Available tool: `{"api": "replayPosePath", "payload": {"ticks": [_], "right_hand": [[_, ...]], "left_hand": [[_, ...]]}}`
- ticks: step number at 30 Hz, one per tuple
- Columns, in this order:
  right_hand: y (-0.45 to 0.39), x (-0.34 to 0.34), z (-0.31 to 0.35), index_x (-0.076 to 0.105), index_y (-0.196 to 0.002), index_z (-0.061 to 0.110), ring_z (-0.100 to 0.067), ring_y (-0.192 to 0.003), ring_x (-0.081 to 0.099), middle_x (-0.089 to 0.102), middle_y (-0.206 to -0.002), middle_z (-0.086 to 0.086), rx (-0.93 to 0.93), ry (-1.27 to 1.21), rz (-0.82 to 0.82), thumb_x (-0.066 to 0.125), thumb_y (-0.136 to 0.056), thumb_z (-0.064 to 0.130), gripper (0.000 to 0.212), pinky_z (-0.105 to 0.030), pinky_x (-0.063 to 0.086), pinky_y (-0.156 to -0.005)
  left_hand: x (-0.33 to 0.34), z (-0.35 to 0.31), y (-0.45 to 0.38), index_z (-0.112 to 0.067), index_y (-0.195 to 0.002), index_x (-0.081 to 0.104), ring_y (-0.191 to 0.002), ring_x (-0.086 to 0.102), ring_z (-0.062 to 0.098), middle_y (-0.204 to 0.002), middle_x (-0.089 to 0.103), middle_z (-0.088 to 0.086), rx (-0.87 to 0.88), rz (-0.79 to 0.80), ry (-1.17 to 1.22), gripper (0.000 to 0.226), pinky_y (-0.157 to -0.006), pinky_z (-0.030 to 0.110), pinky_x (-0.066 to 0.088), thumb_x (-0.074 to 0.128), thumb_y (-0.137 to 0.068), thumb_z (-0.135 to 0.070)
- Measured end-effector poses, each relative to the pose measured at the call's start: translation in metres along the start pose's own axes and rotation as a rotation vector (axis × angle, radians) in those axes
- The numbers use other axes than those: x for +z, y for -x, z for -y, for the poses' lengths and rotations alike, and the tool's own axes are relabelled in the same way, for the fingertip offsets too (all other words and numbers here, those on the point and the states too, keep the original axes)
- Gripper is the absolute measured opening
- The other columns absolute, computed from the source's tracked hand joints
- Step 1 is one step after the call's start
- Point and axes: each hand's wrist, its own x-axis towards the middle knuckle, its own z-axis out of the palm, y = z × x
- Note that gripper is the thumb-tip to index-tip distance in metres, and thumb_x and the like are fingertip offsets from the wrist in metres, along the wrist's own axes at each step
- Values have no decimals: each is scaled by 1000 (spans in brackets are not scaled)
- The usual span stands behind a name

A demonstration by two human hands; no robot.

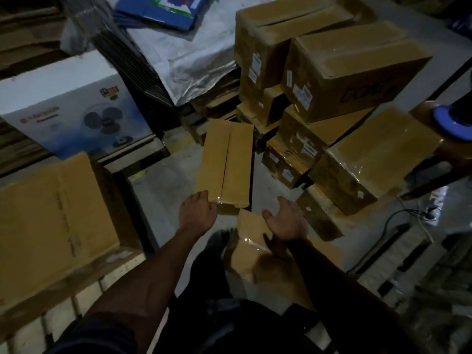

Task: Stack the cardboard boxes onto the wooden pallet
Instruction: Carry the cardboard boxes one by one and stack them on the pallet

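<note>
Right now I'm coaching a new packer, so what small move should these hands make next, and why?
Probably bring the right hand in to the near right corner of the long box. The left hand already touches its near left corner, while the right hand hovers open beside it, holding nothing. With both hands on it, the box could be lifted toward the pallet on the left.

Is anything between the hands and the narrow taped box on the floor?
Nothing visible. The left hand already touches the near corner of the narrow box; the right hand hovers open beside its near end, above another box.
</note>
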Motion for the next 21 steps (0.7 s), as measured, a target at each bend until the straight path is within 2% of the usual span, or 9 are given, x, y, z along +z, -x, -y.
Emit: {"api": "replayPosePath", "payload": {"ticks": [6,9,15,21], "right_hand": [[-86,4,65,35,-151,17,-31,-135,44,46,-149,-11,44,15,-8,55,-93,59,74,-43,39,-107],[-127,6,88,30,-154,18,-32,-139,40,41,-153,-10,81,-1,70,53,-93,62,78,-45,38,-107],[-212,40,100,26,-156,20,-36,-138,39,38,-153,-12,146,-188,178,61,-93,51,78,-47,36,-108],[-312,134,68,18,-158,21,-38,-138,40,37,-155,-12,316,-350,252,63,-91,54,88,-51,39,-110]], "left_hand": [[-19,20,-124,-6,-141,43,-130,46,32,-143,49,16,41,134,-23,50,-102,39,39,39,-102,-38],[-20,30,-179,-6,-144,40,-133,43,32,-147,45,15,13,175,17,52,-105,39,37,39,-102,-38],[21,59,-274,-11,-152,30,-141,35,33,-157,33,12,-247,263,262,62,-112,43,33,45,-101,-44],[118,95,-359,-10,-152,30,-143,32,32,-158,31,12,-469,257,522,65,-114,37,28,51,-99,-42]]}}
